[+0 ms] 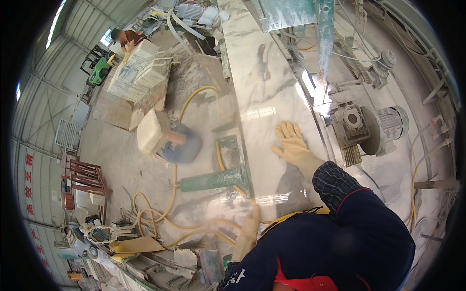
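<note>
**Gloved palm on a glossy slab, machinery close by**

The veined pale slab runs from 12 o'clock down past the centre, and the right hand lies on it just inside 3 o'clock. Its shiny surface looks wet; if so, I judge the palm could slide under a leaning body's weight. A gear motor stands beyond the slab's edge at about 3 o'clock; should it run, a forearm drifting that way might catch its dark patterned sleeve. The yellow hose, looping over the floor from 11 to 7 o'clock, could snag a foot.

The right hand is spread wide, palm down, touching the slab and gripping nothing. The left hand, also gloved, is at 6 o'clock beside the slab's near-left edge; foreshortened there, its opening and any hold I cannot tell.
</note>
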`<state>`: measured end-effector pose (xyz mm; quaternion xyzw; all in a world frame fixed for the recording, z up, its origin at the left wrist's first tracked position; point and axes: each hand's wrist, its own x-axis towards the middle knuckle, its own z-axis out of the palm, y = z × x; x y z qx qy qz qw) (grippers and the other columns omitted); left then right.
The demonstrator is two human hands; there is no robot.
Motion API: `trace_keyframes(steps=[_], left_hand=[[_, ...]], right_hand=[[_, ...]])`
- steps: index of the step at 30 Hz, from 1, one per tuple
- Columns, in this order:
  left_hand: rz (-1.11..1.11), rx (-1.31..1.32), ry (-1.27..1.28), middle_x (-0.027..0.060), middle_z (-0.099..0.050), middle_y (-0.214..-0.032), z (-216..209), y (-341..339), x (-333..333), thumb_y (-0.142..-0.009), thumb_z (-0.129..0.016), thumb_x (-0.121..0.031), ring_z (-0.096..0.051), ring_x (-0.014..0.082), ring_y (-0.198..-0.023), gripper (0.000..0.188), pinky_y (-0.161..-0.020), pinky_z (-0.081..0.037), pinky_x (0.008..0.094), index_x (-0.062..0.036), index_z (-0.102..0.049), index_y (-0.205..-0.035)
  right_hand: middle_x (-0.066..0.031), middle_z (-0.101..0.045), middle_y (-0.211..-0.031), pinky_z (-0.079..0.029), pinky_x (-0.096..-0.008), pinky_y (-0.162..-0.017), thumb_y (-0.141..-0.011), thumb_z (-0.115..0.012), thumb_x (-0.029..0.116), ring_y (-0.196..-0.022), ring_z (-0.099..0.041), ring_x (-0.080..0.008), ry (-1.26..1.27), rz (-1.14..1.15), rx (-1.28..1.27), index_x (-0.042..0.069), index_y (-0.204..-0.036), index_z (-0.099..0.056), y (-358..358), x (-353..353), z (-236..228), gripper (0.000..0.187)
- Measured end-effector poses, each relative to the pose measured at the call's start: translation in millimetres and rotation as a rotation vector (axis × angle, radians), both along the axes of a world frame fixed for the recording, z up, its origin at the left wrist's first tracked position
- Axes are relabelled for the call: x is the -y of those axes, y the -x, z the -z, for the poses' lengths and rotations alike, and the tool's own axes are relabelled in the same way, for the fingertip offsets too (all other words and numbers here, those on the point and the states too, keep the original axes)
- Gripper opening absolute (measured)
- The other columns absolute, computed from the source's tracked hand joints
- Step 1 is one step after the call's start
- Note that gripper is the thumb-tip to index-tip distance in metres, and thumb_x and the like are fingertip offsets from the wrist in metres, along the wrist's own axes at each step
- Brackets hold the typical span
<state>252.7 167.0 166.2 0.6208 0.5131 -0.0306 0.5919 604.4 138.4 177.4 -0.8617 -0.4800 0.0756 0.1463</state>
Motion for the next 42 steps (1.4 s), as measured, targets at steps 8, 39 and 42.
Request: trace_keyframes(steps=[8,39,42], left_hand=[[-0.128,0.056,0.034,0.0142,-0.069,-0.112,11,-11,5,-0.112,-0.042,-0.046,-0.063,0.0212,-0.102,0.06,-0.093,-0.053,0.0376,0.0074,-0.063,-0.128],[-0.631,0.02,-0.038,0.0267,-0.073,-0.116,92,276,213,-0.106,-0.051,-0.042,-0.075,0.0302,-0.099,0.056,-0.075,-0.057,0.0309,0.0021,-0.059,-0.139],[-0.528,-0.026,-0.086,0.0269,-0.072,-0.12,85,284,229,-0.108,-0.049,-0.041,-0.074,0.0297,-0.102,0.055,-0.077,-0.057,0.0307,0.0022,-0.058,-0.141]], right_hand=[[-0.0254,-0.019,-0.171,-0.001,-0.0494,-0.131,-0.101,-0.048,0.052,-0.161,-0.008,-0.0374,-0.008,0.0,-0.06,-0.002,-0.161,-0.03,-7,-6,-8,0.083],[-0.021,-0.022,-0.172,-0.005,-0.0503,-0.13,-0.101,-0.05,0.055,-0.161,-0.013,-0.0344,0.115,0.002,0.066,0.003,-0.164,-0.028,-29,-29,-2,0.085],[-0.0207,-0.022,-0.172,-0.006,-0.0504,-0.13,-0.101,-0.05,0.055,-0.161,-0.013,-0.0342,0.121,0.0,0.076,0.005,-0.164,-0.028,-31,-30,-1,0.084]])
